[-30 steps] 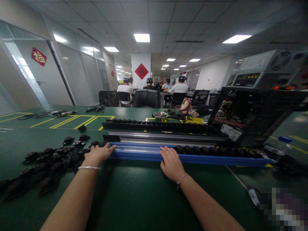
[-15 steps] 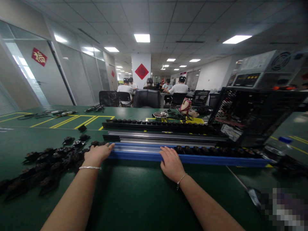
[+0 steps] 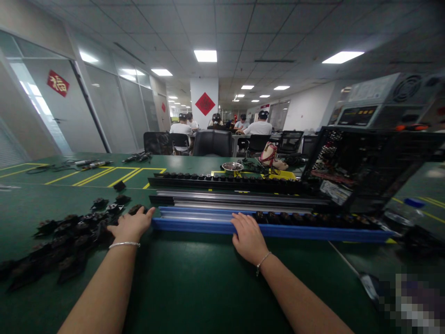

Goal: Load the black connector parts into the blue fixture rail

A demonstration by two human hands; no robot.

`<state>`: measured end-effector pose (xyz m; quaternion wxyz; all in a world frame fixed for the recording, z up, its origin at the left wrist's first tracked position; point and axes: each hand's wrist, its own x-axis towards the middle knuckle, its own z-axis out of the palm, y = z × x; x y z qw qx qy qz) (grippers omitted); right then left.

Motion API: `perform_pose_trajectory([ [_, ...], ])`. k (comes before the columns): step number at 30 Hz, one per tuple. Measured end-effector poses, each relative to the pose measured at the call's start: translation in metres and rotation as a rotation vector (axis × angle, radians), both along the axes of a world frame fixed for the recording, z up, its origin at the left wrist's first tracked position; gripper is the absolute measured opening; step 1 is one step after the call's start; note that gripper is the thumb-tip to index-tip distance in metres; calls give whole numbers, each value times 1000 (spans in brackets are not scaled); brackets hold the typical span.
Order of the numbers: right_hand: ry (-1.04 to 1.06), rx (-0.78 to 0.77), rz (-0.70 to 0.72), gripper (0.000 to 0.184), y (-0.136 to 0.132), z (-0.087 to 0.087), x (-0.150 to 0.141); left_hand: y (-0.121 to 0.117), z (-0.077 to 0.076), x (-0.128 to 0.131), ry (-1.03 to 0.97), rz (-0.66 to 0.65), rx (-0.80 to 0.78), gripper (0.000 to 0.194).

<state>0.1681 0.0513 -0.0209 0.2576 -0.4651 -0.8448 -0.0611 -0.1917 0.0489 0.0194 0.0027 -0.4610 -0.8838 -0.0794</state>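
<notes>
A long blue rail (image 3: pixel 201 225) with a shiny metal channel lies across the table before me. My right hand (image 3: pixel 248 235) holds it near the middle, fingers over its upper edge and thumb on the near side. Black small parts (image 3: pixel 299 218) stand in a row in the channel to the right of that hand. Just off the rail's left end is my left hand (image 3: pixel 129 225), thumb and fingers apart, at the edge of a pile of loose black parts (image 3: pixel 73 234). One dark part lies by its fingertips; whether they touch it is hidden.
Behind the blue rail lie a black rail with a metal channel (image 3: pixel 243 198) and another black rail (image 3: pixel 222 182) filled with parts. An open computer case (image 3: pixel 368 171) stands at the right. Further back are a metal bowl (image 3: pixel 232 167), cables and several seated people.
My left hand has come off the rail's left end and moved left to the pile. The rail's left end has shifted slightly left. My right hand has stayed in place.
</notes>
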Motion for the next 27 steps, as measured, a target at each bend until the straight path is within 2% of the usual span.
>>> perform_pose_trajectory([
  [4,-11,19,0,39,1,-1,1,-1,-4,0,-95,147,17,82],
  [10,2,6,9,39,0,-1,3,-3,-11,-5,-97,186,116,70],
  [14,16,-5,14,39,0,-1,3,-4,-8,1,-55,173,181,66],
  [19,49,13,30,40,1,-1,3,-2,9,25,83,-2,318,63],
  [23,73,49,17,38,-1,4,4,6,17,61,187,-214,379,57],
  [25,88,95,-61,36,-1,7,4,9,14,84,210,-345,382,54],
  [27,107,155,-205,36,0,9,6,9,7,107,217,-481,409,51],
])
